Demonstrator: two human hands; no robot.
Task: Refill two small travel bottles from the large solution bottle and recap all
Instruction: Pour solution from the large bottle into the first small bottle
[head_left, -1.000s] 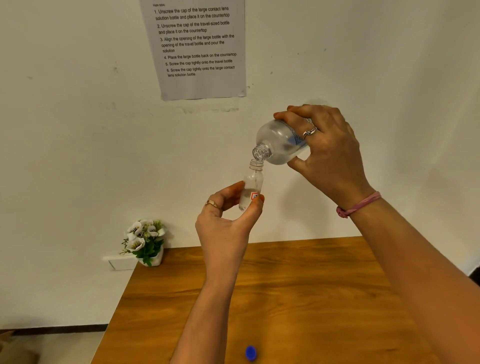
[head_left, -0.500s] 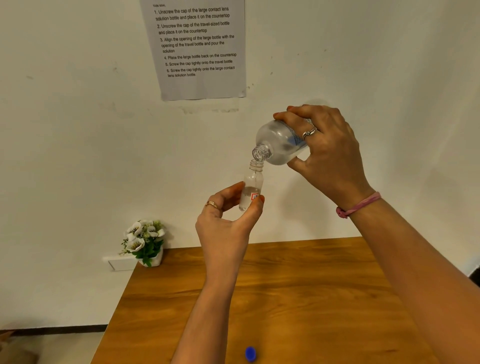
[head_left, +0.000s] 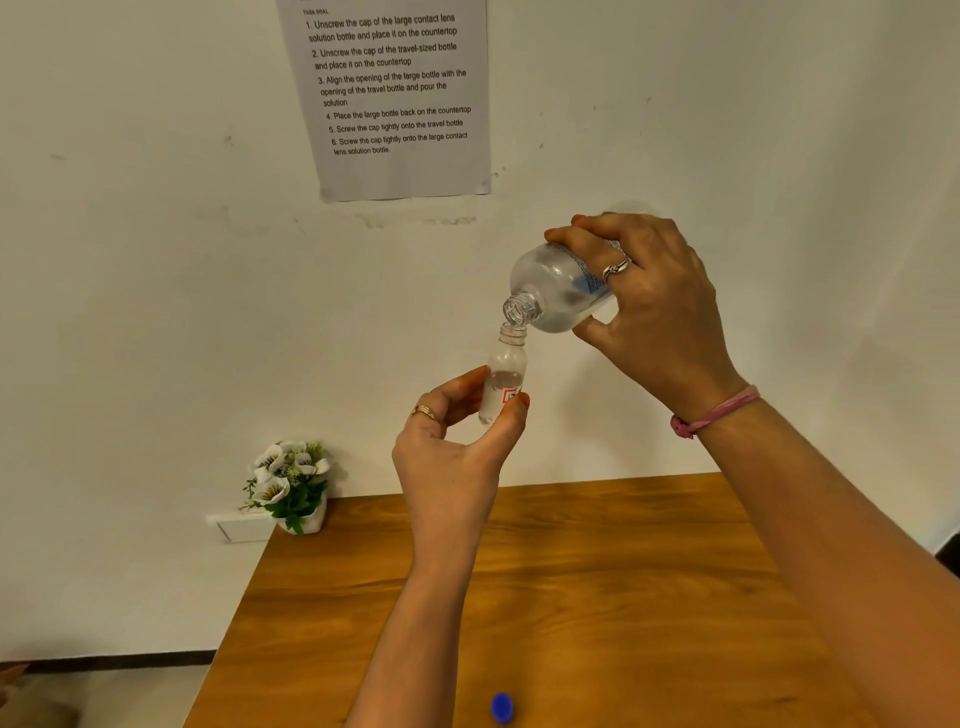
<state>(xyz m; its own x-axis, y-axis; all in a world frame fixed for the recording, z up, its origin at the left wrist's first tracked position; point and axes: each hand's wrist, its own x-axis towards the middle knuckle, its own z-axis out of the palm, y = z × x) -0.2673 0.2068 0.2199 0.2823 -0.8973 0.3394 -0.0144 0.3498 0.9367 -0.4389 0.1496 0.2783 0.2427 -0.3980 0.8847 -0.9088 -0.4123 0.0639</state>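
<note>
My left hand (head_left: 457, 447) pinches a small clear travel bottle (head_left: 504, 371) upright between thumb and fingers, well above the table. It is uncapped and holds clear liquid up to about its label. My right hand (head_left: 660, 312) grips the large clear solution bottle (head_left: 553, 288), tipped down to the left, its open neck just over the small bottle's mouth. A blue cap (head_left: 502, 707) lies on the wooden table (head_left: 597, 582) near the front edge. No second travel bottle is in view.
A small pot of white flowers (head_left: 289, 486) stands at the table's back left corner against the white wall. A printed instruction sheet (head_left: 392, 93) hangs on the wall above. The floor shows to the left of the table.
Both hands hold nearly still. The liquid level in the small bottle has risen slightly.
</note>
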